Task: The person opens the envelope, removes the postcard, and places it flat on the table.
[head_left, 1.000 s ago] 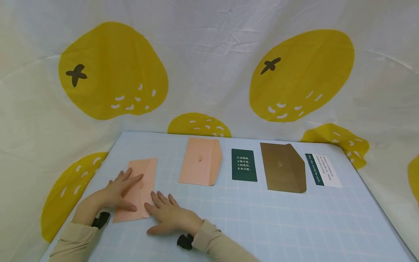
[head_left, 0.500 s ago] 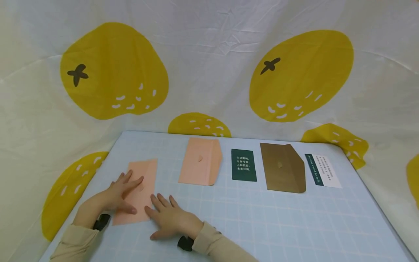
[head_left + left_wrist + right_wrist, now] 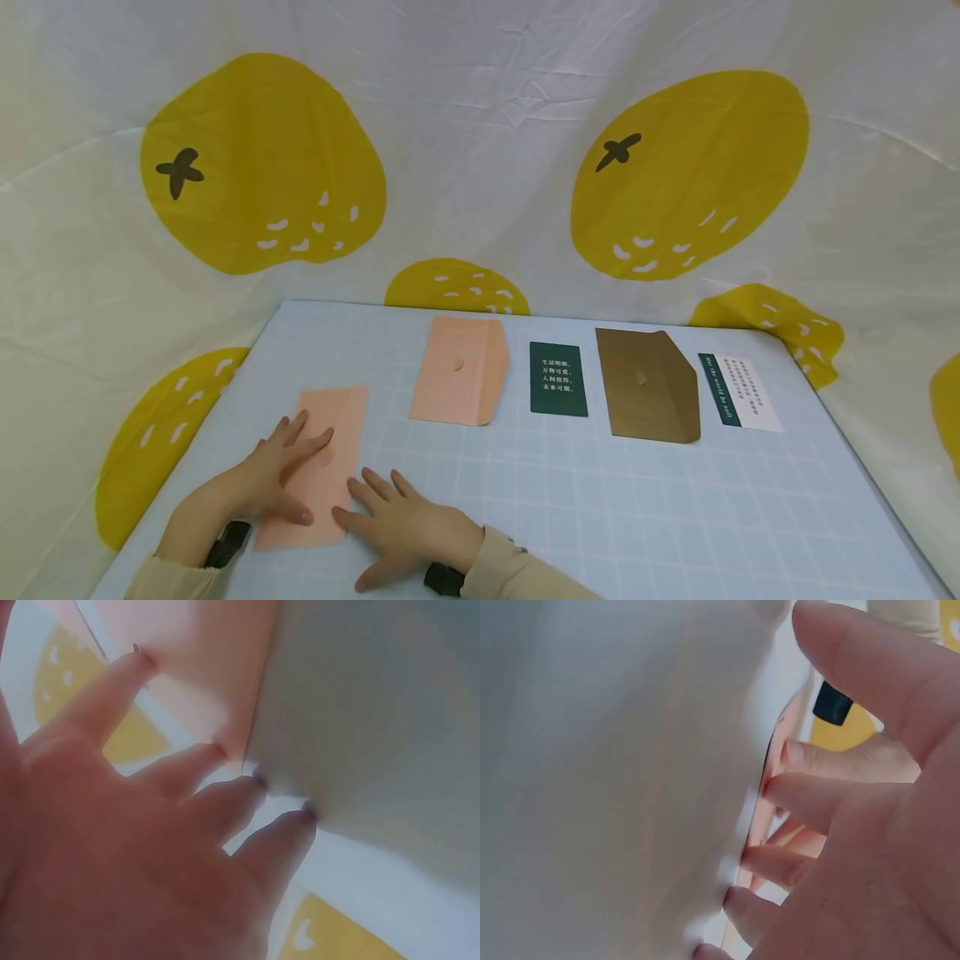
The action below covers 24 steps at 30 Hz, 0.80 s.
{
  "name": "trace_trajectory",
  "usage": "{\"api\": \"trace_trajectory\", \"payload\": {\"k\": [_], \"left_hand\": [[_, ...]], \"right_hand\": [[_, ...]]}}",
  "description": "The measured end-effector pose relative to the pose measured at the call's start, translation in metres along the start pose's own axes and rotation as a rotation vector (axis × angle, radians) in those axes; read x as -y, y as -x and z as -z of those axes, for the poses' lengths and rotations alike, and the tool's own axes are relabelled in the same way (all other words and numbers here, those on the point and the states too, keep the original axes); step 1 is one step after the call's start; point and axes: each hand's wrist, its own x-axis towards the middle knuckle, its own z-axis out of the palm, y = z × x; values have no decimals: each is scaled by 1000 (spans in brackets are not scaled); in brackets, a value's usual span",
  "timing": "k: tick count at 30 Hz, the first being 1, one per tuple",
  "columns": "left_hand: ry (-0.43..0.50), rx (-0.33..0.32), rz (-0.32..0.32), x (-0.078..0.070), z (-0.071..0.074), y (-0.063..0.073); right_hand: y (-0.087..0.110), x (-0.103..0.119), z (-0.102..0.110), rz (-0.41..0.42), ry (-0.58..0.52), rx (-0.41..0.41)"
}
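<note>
A pink envelope (image 3: 330, 467) lies flat on the table at the left in the head view. Across its left part rests my left hand (image 3: 262, 479), fingers spread and straight; the left wrist view shows its fingertips (image 3: 217, 750) on or beside the paper. My right hand (image 3: 405, 525) lies at the envelope's right edge, its fingers extended and spread, with the index fingertip touching that edge. In the right wrist view a thin pink strip of the envelope (image 3: 761, 817) runs along the right hand's fingertips. Part of the envelope is hidden under the left hand.
Along the back of the light blue checked table (image 3: 600, 517) lie a second pink envelope (image 3: 450, 375) with its flap open, a dark green card (image 3: 559, 400), a brown envelope (image 3: 637, 408) and a white-and-green card (image 3: 753, 404). A white curtain (image 3: 480, 150) with yellow fruit prints hangs behind.
Both hands have slid toward the front edge of the table, and the pink envelope has moved with them. The envelopes and cards at the back have stayed put.
</note>
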Motion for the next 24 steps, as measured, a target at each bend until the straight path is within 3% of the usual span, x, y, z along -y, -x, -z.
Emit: {"api": "trace_trajectory", "payload": {"k": [9,16,24], "left_hand": [[38,-2,-35,-7,-9,13],[67,-29,-113,-14,-19,20],[49,-34,-144,-19,-32,27]], "right_hand": [[13,3,-6,44,29,22],[28,6,-11,81,44,-7],[50,7,-17,135,83,-2]]}}
